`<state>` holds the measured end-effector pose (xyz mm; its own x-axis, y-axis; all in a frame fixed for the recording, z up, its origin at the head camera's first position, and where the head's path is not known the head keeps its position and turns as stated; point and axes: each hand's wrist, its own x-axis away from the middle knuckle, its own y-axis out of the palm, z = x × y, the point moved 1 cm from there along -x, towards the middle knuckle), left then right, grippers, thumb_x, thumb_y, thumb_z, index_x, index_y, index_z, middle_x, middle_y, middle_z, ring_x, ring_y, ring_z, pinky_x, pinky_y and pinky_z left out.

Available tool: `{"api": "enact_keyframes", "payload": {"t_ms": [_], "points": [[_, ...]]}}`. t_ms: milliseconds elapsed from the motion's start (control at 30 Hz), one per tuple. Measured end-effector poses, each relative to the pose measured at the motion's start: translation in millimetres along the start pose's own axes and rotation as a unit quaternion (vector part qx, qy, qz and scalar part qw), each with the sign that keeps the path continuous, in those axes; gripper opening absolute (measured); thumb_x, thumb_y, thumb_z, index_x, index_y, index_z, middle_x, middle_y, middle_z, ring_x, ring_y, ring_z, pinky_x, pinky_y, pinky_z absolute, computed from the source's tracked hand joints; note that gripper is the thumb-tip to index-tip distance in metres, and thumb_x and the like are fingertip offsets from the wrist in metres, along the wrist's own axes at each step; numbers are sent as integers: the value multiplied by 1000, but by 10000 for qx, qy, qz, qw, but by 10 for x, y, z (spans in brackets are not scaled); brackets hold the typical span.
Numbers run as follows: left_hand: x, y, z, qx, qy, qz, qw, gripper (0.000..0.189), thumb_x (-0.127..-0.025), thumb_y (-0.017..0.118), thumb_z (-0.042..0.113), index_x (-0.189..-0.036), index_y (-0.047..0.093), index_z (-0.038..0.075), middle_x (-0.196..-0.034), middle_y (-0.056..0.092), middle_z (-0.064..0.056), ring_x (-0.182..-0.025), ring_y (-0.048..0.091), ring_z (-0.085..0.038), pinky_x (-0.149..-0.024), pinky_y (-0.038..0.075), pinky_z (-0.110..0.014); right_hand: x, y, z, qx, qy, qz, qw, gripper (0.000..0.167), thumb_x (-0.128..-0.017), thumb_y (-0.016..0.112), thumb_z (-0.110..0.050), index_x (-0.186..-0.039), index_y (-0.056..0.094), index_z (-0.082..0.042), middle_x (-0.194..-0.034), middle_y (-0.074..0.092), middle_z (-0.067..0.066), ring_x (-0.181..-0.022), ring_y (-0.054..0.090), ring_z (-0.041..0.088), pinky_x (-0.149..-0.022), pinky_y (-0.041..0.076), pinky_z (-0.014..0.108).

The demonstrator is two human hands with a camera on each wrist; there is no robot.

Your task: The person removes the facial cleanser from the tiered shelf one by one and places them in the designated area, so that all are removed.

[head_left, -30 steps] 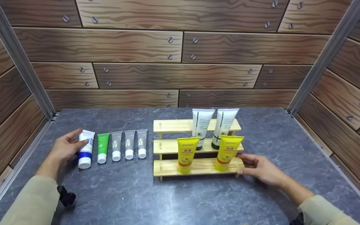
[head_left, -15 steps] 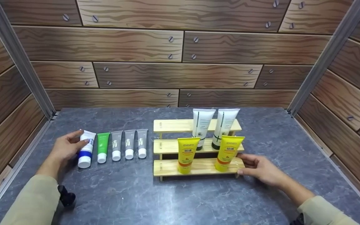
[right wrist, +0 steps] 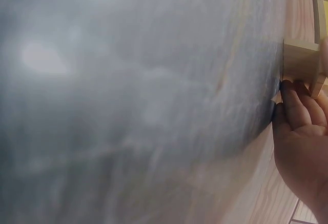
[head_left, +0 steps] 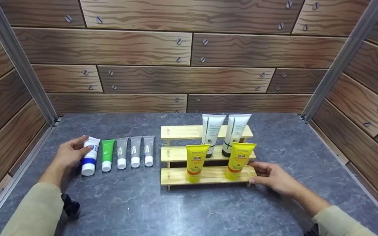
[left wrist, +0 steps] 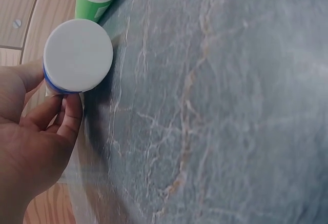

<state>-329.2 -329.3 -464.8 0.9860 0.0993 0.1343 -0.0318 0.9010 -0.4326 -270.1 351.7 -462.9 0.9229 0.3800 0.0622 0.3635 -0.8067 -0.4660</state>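
With thumb and fingers, my left hand point(head_left: 68, 154) pinches a white squeeze tube with a blue band point(head_left: 89, 162) at the left end of a row on the table. The left wrist view shows its round white cap point(left wrist: 78, 55) end-on, fingers curled at its side. Beside it lie a green tube point(head_left: 108, 150) and several grey tubes point(head_left: 136, 147). My right hand point(head_left: 276, 178) grips the right end of the lowest step of a wooden three-step rack point(head_left: 176, 177). The right wrist view has those fingers point(right wrist: 297, 108) tucked against the rack's end.
Two yellow tubes point(head_left: 196, 164) point(head_left: 240, 162) stand cap-down on the rack's lowest step. Two white tubes point(head_left: 212, 132) point(head_left: 237, 131) stand on the middle step behind them. Wood-patterned walls point(head_left: 189, 49) enclose the grey marbled table point(head_left: 136, 203) at the back and sides.
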Motion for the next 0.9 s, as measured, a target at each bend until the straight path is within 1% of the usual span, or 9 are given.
{"api": "enact_keyframes", "payload": {"t_ms": [100,233,500,733,833,900], "points": [[-1,-4,-14,18,4,47,10000,63,-109,59,17,-165,32,3,-162,35,-35,-151,33,-47,-124,29,-55,-3,5,-3,4,38,7,10000,78,-94,83,-21,-151,45,14,-153,49,32,-138,54,43,-108,50,32],[1,-18,-26,66,-73,59,9999,64,-109,60,18,-165,32,3,-163,33,-34,-153,32,-46,-124,27,-55,-5,2,-3,52,56,8,10000,78,-94,83,-21,-151,44,15,-154,49,32,-139,54,43,-108,50,32],[33,-73,-39,15,-198,19,9998,68,-109,62,26,-165,31,4,-165,33,-32,-153,31,-45,-124,27,-57,-5,4,24,-59,-8,-61,10000,76,-96,81,-18,-151,43,17,-154,48,33,-139,52,45,-106,50,28],[82,-102,-56,-190,-97,-57,9998,70,-108,64,28,-164,33,1,-164,33,-34,-150,35,-47,-121,34,-56,-5,2,23,-8,12,-38,10000,77,-95,82,-20,-151,43,15,-154,48,32,-139,53,43,-107,49,30],[93,-102,-56,-279,-26,-52,9996,69,-107,64,27,-163,35,-1,-162,35,-35,-149,37,-47,-121,34,-57,-6,1,20,12,7,-17,10000,77,-95,82,-20,-152,43,15,-154,49,32,-139,53,43,-108,49,31],[89,-93,-58,-305,38,-46,9995,67,-108,64,26,-162,36,-2,-161,37,-34,-149,37,-47,-122,32,-56,-6,1,19,39,-4,-9,10000,77,-95,82,-20,-152,44,15,-153,49,31,-139,54,43,-108,49,31]]}}
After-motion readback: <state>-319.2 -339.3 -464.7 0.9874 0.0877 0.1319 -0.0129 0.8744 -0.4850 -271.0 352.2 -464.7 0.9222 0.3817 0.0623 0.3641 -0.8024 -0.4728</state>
